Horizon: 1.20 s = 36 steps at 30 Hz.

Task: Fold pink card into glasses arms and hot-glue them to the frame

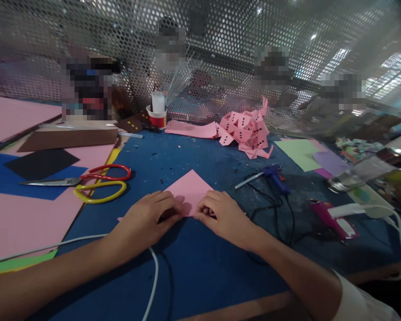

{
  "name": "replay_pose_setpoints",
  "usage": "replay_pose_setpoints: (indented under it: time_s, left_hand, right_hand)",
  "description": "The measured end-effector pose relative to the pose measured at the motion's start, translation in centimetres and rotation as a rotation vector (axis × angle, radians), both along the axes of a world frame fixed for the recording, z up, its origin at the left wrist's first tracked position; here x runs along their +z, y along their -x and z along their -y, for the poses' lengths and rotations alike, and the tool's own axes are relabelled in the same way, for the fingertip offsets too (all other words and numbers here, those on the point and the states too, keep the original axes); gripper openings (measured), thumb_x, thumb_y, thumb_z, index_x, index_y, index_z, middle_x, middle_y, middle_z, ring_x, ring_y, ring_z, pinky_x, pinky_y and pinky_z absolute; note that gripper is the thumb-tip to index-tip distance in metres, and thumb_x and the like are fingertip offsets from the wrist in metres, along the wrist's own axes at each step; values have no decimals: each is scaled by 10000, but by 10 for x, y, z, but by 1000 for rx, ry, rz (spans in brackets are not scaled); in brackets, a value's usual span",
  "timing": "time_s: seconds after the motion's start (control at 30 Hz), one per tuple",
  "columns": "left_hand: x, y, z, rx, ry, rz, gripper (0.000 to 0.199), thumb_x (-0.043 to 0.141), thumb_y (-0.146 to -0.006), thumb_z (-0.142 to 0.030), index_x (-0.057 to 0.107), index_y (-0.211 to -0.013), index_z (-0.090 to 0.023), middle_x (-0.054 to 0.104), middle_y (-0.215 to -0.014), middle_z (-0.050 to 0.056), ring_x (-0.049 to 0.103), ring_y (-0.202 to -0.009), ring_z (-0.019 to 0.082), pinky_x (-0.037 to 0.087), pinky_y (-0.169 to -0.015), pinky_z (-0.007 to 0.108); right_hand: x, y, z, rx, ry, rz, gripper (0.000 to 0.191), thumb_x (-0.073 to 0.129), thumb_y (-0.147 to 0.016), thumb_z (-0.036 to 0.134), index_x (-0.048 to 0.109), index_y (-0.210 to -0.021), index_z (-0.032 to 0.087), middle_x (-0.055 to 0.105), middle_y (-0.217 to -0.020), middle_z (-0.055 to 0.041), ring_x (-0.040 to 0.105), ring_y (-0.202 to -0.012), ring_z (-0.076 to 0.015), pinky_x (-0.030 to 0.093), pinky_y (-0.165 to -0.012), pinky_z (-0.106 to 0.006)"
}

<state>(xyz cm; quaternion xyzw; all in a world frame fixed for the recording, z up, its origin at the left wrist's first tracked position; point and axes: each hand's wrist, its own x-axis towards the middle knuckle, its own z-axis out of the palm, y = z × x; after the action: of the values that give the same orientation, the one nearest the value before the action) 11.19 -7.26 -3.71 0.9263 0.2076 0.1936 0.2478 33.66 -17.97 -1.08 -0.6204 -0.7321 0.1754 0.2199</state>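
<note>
A pink sheet of paper (191, 189) lies on the blue tabletop in front of me, one corner pointing away and its visible part shaped like a triangle. Along its near edge, my left hand (150, 214) pinches the paper between thumb and curled fingers. My right hand (225, 216) grips the same edge a little to the right, its fingers curled too. Both hands cover the side corners of the paper; a small pink tip shows past each hand.
Scissors (100, 183) with red and yellow handles lie left, on coloured paper. A blue glue gun (276, 177) with a black cord is at right. Folded pink paper pieces (245, 131) are heaped behind, beside a red-and-white cup (157, 118). A white cable (155, 272) crosses the near table.
</note>
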Motion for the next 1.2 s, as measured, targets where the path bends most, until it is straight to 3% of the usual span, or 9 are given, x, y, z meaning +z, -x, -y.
replay_pose_setpoints:
  time_s: [0.2,0.5,1.2]
  left_hand:
    - [5,-4,2,30,-16,10,126,620,-1010,-310,661,-929,-223,657,-857,2,598,-795,191,411,-717,299]
    - [8,-3,5,61,-48,0,109,594,-988,-264,628,-896,-216,630,-791,-3,578,-732,181,409,-678,301]
    - [2,6,3,46,24,-1,215,445,-1045,-203,649,-979,-219,657,-1015,49,622,-930,211,463,-813,329]
  right_hand:
    - [-1,3,1,-12,-11,22,111,694,-1002,285,684,-930,201,710,-964,3,610,-906,-162,372,-837,-328]
    - [-2,4,1,-75,11,14,112,723,-977,271,644,-926,210,706,-959,6,607,-916,-173,373,-844,-336]
    - [10,-15,6,-72,109,35,83,738,-962,210,669,-920,225,699,-992,13,585,-959,-177,365,-845,-343]
